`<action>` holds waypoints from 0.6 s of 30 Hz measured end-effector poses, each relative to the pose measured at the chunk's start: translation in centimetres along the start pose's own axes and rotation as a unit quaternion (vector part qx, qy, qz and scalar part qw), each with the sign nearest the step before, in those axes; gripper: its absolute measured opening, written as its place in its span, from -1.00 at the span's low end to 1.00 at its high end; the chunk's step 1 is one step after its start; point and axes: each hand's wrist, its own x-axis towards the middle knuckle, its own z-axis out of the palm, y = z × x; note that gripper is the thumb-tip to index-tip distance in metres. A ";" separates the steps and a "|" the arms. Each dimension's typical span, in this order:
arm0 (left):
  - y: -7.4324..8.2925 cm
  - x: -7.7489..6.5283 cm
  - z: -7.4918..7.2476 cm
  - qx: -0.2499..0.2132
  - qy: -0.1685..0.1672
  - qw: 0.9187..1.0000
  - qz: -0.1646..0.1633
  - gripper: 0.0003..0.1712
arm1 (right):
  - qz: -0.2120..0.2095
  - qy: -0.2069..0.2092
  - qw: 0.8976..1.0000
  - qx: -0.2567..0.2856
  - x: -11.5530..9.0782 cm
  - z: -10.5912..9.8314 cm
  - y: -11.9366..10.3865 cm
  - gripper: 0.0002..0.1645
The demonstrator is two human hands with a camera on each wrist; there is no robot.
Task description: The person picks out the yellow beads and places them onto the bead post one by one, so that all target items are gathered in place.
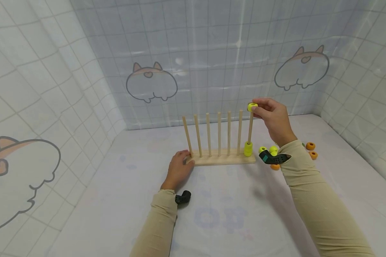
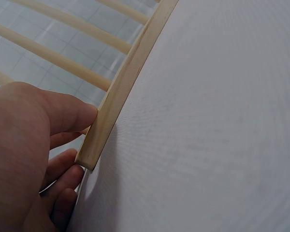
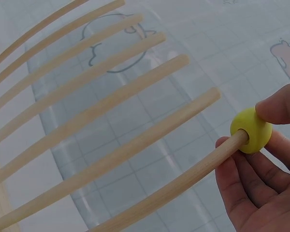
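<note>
A wooden peg rack (image 1: 223,161) with several upright dowels stands on the table. My right hand (image 1: 274,116) pinches a yellow bead (image 3: 251,129) between thumb and fingers at the top of the rightmost dowel (image 3: 183,186); the dowel's tip sits in the bead's hole. Yellow beads (image 1: 248,149) are stacked at the foot of that same dowel. At the rack's left end, my left hand (image 1: 179,169) grips the base (image 2: 104,123), thumb on the near edge and fingers around the end. The other dowels carry no beads.
Loose yellow beads (image 1: 273,149) lie just right of the rack, partly behind the right wrist's black camera strap. Several orange beads (image 1: 310,146) lie farther right. A tiled-pattern curtain (image 1: 212,64) with cartoon drawings closes off the back and sides.
</note>
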 end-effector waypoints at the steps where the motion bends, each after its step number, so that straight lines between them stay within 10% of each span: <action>1: 0.0 0.0 0.0 0.000 0.000 1.000 0.000 -0.50 | 0.000 -0.001 1.000 0.000 0.0 0.0 0.0 -0.66; 18: -0.2 0.1 0.1 0.001 -0.001 1.000 -0.004 -0.48 | -0.009 -0.013 1.000 0.009 -0.1 -0.2 0.1 -0.58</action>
